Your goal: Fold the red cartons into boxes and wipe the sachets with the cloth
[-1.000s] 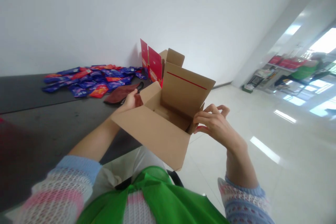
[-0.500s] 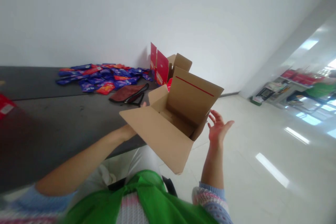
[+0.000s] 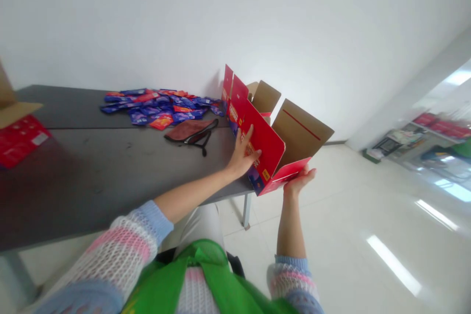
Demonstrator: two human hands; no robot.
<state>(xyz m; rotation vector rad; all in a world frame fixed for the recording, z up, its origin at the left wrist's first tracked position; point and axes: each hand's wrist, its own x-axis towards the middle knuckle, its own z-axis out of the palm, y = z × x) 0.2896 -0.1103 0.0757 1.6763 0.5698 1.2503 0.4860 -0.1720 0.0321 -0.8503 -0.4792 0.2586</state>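
Note:
An open red box (image 3: 263,140) with brown inner flaps stands at the right end of the dark table. My left hand (image 3: 243,156) lies against its printed red side with the fingers spread. My right hand (image 3: 297,180) supports the box's near right corner from below, its thumb sticking out and its other fingers partly hidden by the cardboard. Directly behind is another open red box (image 3: 227,89), close to the wall. To the left are a heap of blue and orange packets (image 3: 158,105) and a brown pouch with a black strap (image 3: 189,130).
At the far left another red box (image 3: 24,140) with raised brown flaps rests on the dark table (image 3: 121,167). A pale wall runs behind. Beyond the table's right end, shelves (image 3: 401,142) stand on the shiny floor.
The box in my hands has moved from a tilt towards me to the table's right end, beside the other box. My left hand has come onto its red side. The view has shifted slightly left.

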